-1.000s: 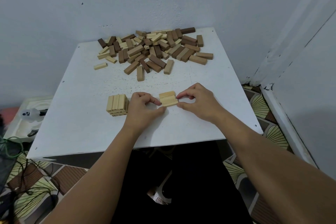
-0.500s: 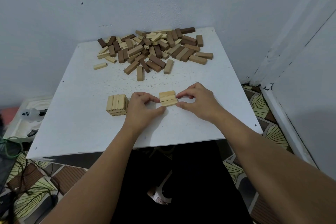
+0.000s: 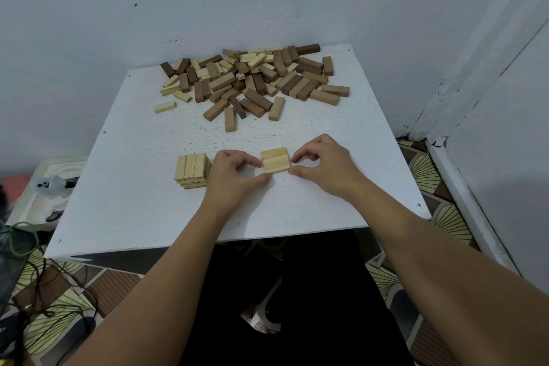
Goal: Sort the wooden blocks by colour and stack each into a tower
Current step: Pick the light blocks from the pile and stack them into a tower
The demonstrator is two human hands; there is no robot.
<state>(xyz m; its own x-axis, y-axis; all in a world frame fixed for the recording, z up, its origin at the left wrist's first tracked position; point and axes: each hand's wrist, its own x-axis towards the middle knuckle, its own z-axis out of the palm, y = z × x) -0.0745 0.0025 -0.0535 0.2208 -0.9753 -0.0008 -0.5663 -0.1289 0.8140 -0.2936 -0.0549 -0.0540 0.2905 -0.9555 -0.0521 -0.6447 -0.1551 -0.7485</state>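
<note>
White counter (image 3: 133, 211): left hand (image 3: 230, 177) and right hand (image 3: 323, 168) pinch a pale block row (image 3: 275, 160) from both ends.

Left hand (image 3: 234, 175) and right hand (image 3: 323, 166) pinch opposite ends of three pale blocks (image 3: 275, 160) lying side by side on the white table (image 3: 124, 211). Short pale tower (image 3: 191, 170) just beside the left hand. Mixed pile of pale, tan and dark brown blocks (image 3: 252, 80) at the far edge; one pale block (image 3: 165, 107) apart on its left.
</note>
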